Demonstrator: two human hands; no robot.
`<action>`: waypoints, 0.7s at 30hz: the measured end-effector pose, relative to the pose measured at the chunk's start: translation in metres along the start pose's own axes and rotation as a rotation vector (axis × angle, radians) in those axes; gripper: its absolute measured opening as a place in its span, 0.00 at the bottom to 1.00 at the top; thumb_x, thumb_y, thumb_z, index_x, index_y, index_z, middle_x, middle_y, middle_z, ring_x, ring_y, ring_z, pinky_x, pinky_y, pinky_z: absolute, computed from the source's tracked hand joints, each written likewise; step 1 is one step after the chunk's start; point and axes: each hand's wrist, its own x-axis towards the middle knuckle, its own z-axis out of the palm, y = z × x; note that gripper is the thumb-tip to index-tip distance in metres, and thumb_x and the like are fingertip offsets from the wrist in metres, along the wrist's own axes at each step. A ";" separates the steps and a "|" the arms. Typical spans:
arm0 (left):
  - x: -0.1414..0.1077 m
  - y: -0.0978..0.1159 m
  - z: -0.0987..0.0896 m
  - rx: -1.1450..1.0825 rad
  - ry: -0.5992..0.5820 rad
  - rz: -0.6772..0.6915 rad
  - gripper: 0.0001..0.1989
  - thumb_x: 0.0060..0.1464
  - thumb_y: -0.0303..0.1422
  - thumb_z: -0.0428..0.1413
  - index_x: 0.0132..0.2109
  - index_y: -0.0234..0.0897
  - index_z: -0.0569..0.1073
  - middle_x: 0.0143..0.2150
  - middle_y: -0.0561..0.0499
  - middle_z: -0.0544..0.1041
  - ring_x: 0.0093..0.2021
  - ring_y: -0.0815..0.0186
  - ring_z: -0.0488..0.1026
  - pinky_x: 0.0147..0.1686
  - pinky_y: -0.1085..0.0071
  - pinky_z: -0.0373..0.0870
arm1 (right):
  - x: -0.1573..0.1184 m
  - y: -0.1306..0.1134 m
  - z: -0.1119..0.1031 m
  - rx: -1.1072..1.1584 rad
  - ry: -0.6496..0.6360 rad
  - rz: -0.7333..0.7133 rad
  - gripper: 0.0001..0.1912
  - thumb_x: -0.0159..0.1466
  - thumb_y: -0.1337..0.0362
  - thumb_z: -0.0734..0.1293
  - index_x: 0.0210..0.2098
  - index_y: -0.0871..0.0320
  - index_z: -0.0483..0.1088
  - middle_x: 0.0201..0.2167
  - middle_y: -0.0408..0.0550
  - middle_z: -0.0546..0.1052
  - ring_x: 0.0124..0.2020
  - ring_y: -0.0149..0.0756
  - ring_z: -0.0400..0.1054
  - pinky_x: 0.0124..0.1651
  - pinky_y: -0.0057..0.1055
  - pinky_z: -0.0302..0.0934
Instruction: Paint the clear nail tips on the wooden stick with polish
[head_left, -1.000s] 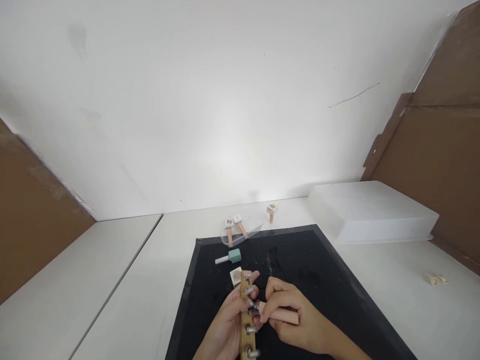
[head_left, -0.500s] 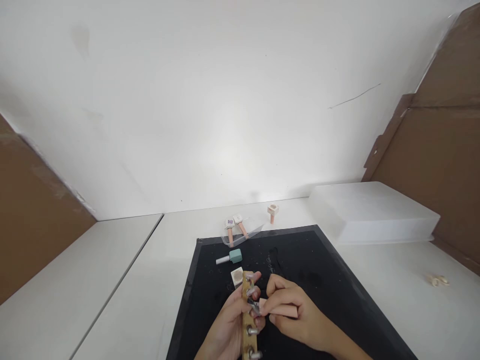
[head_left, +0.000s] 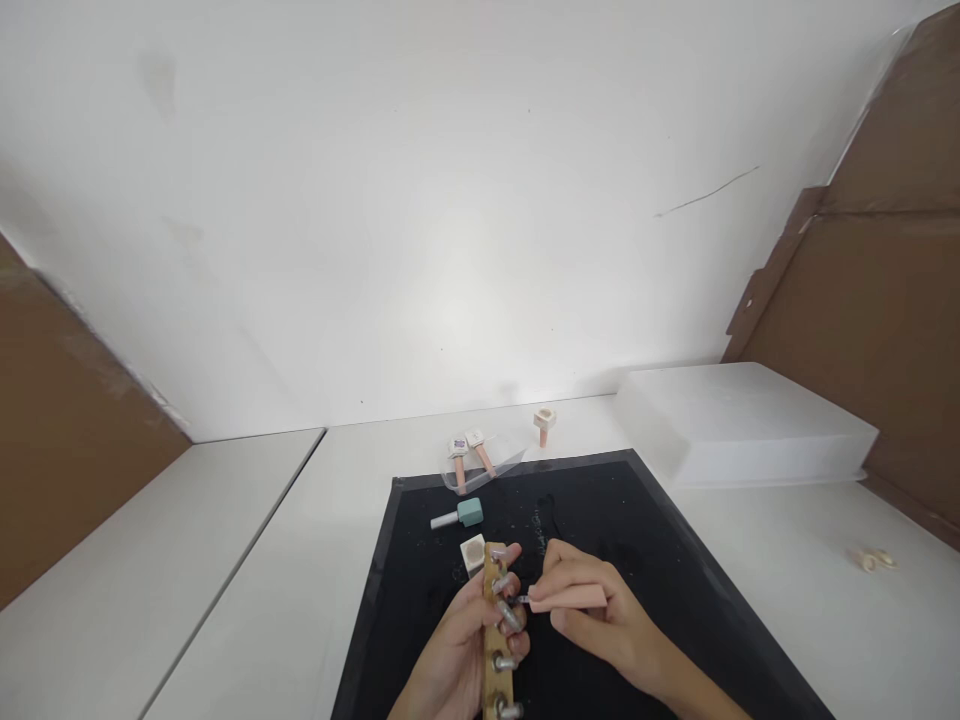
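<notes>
My left hand (head_left: pixel 454 640) is closed around a narrow wooden strip (head_left: pixel 491 645), which carries several false nails on small pegs down its length. A glittery grey false nail (head_left: pixel 510 615) sits at a slant near my left fingers. Pinched in my right hand (head_left: pixel 619 630) is a pink nail polish brush (head_left: pixel 574 598), its handle lying almost level. The brush's dark tip points left, close to the grey nail; whether it touches cannot be made out. Just behind the strip's far end lies a white square-topped bottle (head_left: pixel 473 550), partly covered by my left hand.
A green polish bottle (head_left: pixel 470 512) lies on the black mat (head_left: pixel 600 500). Two white-and-pink bottles (head_left: pixel 460 470) rest on a clear tray (head_left: pixel 510 458); another bottle (head_left: pixel 544 425) is near the wall. At right are a translucent box (head_left: pixel 765 430) and small cream pieces (head_left: pixel 870 560).
My right hand has drawn slightly right and away from the strip with the brush. The grey nail and the brush's tip now show more plainly. My left hand has barely moved.
</notes>
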 end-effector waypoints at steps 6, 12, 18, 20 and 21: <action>0.003 0.000 -0.001 0.027 0.012 -0.006 0.24 0.36 0.18 0.54 0.44 0.36 0.73 0.29 0.55 0.65 0.22 0.77 0.58 0.26 0.74 0.57 | 0.001 -0.005 0.002 -0.109 -0.059 -0.047 0.10 0.61 0.68 0.63 0.40 0.55 0.74 0.31 0.49 0.73 0.32 0.36 0.65 0.37 0.33 0.60; 0.002 0.001 0.002 0.036 0.024 -0.019 0.26 0.36 0.19 0.55 0.47 0.38 0.72 0.30 0.55 0.66 0.23 0.77 0.59 0.27 0.74 0.58 | 0.001 -0.008 0.005 -0.226 -0.086 -0.046 0.09 0.61 0.68 0.62 0.34 0.58 0.74 0.27 0.49 0.74 0.29 0.35 0.65 0.32 0.32 0.61; 0.003 -0.001 0.000 0.019 -0.025 -0.014 0.29 0.37 0.19 0.54 0.50 0.38 0.69 0.29 0.55 0.66 0.22 0.76 0.59 0.24 0.74 0.55 | 0.002 -0.001 0.003 -0.163 -0.029 -0.120 0.16 0.62 0.61 0.61 0.23 0.58 0.75 0.23 0.50 0.76 0.26 0.35 0.64 0.28 0.31 0.59; 0.003 -0.001 -0.001 0.016 -0.030 -0.004 0.27 0.37 0.19 0.54 0.48 0.37 0.70 0.29 0.55 0.66 0.22 0.76 0.59 0.24 0.73 0.55 | 0.003 -0.002 0.002 -0.167 -0.006 -0.102 0.15 0.63 0.60 0.61 0.26 0.57 0.76 0.24 0.50 0.76 0.27 0.36 0.64 0.30 0.32 0.59; 0.003 -0.002 -0.001 0.015 -0.034 0.001 0.26 0.37 0.19 0.54 0.47 0.36 0.71 0.29 0.55 0.66 0.22 0.76 0.59 0.24 0.73 0.55 | 0.003 -0.004 0.002 -0.172 -0.002 -0.091 0.13 0.63 0.61 0.62 0.28 0.57 0.76 0.25 0.50 0.76 0.28 0.36 0.64 0.31 0.33 0.59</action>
